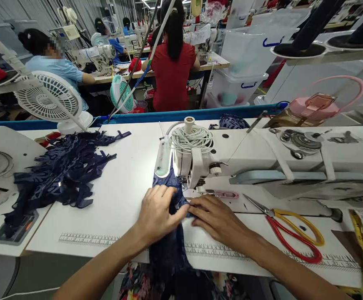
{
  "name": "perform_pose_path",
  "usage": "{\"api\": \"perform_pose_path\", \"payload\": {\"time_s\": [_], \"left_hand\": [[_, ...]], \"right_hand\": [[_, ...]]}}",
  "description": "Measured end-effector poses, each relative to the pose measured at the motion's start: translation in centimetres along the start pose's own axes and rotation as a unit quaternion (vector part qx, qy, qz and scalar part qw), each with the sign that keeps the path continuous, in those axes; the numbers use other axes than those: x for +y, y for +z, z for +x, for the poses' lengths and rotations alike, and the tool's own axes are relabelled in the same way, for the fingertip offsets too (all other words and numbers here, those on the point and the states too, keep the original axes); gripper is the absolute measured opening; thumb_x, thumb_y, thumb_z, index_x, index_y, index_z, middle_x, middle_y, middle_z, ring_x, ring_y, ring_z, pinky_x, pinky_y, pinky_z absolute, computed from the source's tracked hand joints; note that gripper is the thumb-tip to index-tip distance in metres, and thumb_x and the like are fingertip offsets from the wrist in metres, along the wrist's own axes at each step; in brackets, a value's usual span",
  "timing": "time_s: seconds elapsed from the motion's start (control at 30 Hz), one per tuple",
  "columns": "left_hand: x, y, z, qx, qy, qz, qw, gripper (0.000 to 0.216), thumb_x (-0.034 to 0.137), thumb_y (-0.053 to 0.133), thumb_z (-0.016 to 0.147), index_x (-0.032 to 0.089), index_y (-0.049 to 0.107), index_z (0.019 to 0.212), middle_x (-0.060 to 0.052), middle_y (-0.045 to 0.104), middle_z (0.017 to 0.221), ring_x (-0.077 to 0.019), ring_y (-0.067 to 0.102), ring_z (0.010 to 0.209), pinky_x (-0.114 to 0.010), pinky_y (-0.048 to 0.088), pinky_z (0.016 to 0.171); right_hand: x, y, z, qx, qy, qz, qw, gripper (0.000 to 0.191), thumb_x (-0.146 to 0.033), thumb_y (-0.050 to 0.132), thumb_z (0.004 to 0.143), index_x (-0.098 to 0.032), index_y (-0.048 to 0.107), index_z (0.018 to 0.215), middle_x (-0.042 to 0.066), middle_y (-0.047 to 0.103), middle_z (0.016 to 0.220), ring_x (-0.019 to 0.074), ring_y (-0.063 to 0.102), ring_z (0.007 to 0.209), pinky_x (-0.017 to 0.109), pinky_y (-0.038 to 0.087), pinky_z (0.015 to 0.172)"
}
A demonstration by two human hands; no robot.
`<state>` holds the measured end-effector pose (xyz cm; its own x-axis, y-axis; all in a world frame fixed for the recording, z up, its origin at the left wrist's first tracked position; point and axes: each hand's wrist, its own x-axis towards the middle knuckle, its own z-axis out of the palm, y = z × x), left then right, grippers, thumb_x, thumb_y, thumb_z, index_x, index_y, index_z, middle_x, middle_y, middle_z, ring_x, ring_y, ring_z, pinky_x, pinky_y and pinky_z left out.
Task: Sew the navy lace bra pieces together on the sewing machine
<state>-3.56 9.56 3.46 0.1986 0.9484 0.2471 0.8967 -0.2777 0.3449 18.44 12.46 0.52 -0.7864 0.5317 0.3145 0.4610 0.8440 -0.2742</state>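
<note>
Taking the needle as the middle of our clock, we've got the navy fabric (167, 250) under the sewing machine (240, 146) head, running down to 6 o'clock and over the table edge. Our left hand (158, 212) sits palm-down on it at about 7, fingers slightly bent, thumb pointing towards our other hand. Our right hand (214, 216) is around 4 to 5, fingers stretched out, tips on the fabric's right edge. Honestly can't tell if either one's pinching the cloth. Pink snips (226, 194) lie just past 3, and the red-and-yellow scissors (272, 213) are at 4, blades parted a bit. Big messy pile of navy strips (65, 171) at 9, white fan (48, 96) at 10, and a person in red (175, 75) sits up at 12.
</note>
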Motion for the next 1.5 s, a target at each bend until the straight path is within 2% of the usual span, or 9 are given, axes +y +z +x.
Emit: {"api": "perform_pose_path", "payload": {"time_s": [0.17, 0.3, 0.5, 0.63, 0.7, 0.8, 0.97, 1.27, 1.5], "left_hand": [[0.3, 0.6, -0.9, -0.019, -0.010, 0.095, 0.995, 0.011, 0.012, 0.048, 0.085, 0.021, 0.055, 0.085, -0.005, 0.056, 0.082, -0.0235, 0.052, 0.081, -0.037, 0.041, 0.070], [0.3, 0.6, -1.4, 0.041, -0.006, 0.082, 0.996, 0.024, 0.001, 0.040, 0.086, 0.020, 0.054, 0.093, -0.004, 0.057, 0.085, -0.0216, 0.054, 0.085, -0.044, 0.041, 0.094], [-0.5, 3.2, -1.9, 0.098, 0.024, 0.112, 0.989, 0.020, 0.009, 0.042, 0.094, 0.020, 0.057, 0.102, -0.002, 0.058, 0.080, -0.0193, 0.056, 0.081, -0.050, 0.037, 0.101], [-1.5, 3.0, -1.3, 0.143, 0.102, 0.067, 0.982, 0.024, 0.005, 0.042, 0.093, 0.020, 0.060, 0.098, -0.003, 0.063, 0.095, -0.0182, 0.058, 0.098, -0.055, 0.024, 0.113], [-1.9, 2.8, -0.8, 0.129, 0.147, 0.066, 0.978, 0.026, 0.005, 0.040, 0.094, 0.019, 0.061, 0.096, 0.000, 0.062, 0.086, -0.0151, 0.058, 0.087, -0.056, 0.021, 0.116], [-2.2, 2.7, -0.3, 0.092, 0.185, 0.079, 0.975, 0.028, 0.005, 0.039, 0.093, 0.018, 0.064, 0.096, 0.002, 0.056, 0.073, -0.0127, 0.051, 0.069, -0.052, 0.029, 0.113], [-2.1, 2.8, -0.2, 0.063, 0.183, 0.069, 0.979, 0.030, 0.003, 0.041, 0.090, 0.018, 0.064, 0.101, 0.000, 0.055, 0.073, -0.0141, 0.051, 0.071, -0.048, 0.036, 0.108], [-1.4, 3.2, -1.5, 0.051, 0.165, 0.024, 0.985, 0.026, 0.011, 0.046, 0.095, 0.016, 0.061, 0.114, -0.005, 0.068, 0.104, -0.0201, 0.059, 0.103, -0.055, 0.021, 0.115], [-2.9, 3.7, 0.4, 0.060, 0.196, 0.024, 0.978, 0.025, 0.009, 0.044, 0.096, 0.015, 0.061, 0.114, -0.008, 0.068, 0.105, -0.0201, 0.059, 0.106, -0.039, 0.042, 0.092]], "right_hand": [[-0.6, 1.2, 0.8, 0.014, -0.024, -0.089, 0.996, 0.029, -0.007, 0.038, 0.097, -0.017, 0.064, 0.104, 0.008, 0.066, 0.100, 0.0183, 0.060, 0.089, 0.029, 0.051, 0.072], [-0.9, 1.0, 0.9, 0.035, -0.027, -0.107, 0.993, 0.037, -0.007, 0.030, 0.098, -0.019, 0.058, 0.119, 0.009, 0.063, 0.115, 0.0179, 0.060, 0.100, 0.028, 0.052, 0.074], [0.1, 1.3, 1.4, 0.066, -0.099, -0.138, 0.983, 0.024, -0.006, 0.044, 0.095, -0.017, 0.063, 0.106, 0.007, 0.066, 0.109, 0.0179, 0.059, 0.093, 0.029, 0.048, 0.074], [-0.2, 2.0, 1.7, 0.072, -0.108, -0.108, 0.986, 0.020, -0.007, 0.046, 0.095, -0.015, 0.064, 0.095, 0.006, 0.066, 0.094, 0.0159, 0.056, 0.084, 0.028, 0.045, 0.070], [-0.7, 2.4, 1.7, 0.085, -0.109, -0.098, 0.985, 0.021, -0.006, 0.047, 0.095, -0.015, 0.064, 0.090, 0.005, 0.065, 0.085, 0.0154, 0.054, 0.077, 0.027, 0.044, 0.066], [-1.0, 2.7, 1.6, 0.100, -0.102, -0.074, 0.987, 0.021, -0.004, 0.047, 0.093, -0.014, 0.065, 0.092, 0.005, 0.064, 0.082, 0.0150, 0.053, 0.076, 0.027, 0.042, 0.064], [-1.0, 2.2, 1.2, 0.078, -0.072, -0.019, 0.994, 0.020, -0.004, 0.049, 0.090, -0.014, 0.064, 0.097, 0.005, 0.065, 0.087, 0.0153, 0.052, 0.075, 0.028, 0.041, 0.063], [-0.9, 1.1, 0.8, 0.066, -0.060, 0.039, 0.995, 0.043, 0.004, 0.043, 0.077, -0.014, 0.061, 0.111, 0.008, 0.067, 0.099, 0.0192, 0.056, 0.087, 0.036, 0.039, 0.077], [-0.3, 1.7, 0.8, 0.102, -0.033, 0.002, 0.994, 0.045, 0.007, 0.037, 0.080, -0.015, 0.063, 0.110, 0.006, 0.070, 0.110, 0.0189, 0.057, 0.090, 0.037, 0.035, 0.085]]}}
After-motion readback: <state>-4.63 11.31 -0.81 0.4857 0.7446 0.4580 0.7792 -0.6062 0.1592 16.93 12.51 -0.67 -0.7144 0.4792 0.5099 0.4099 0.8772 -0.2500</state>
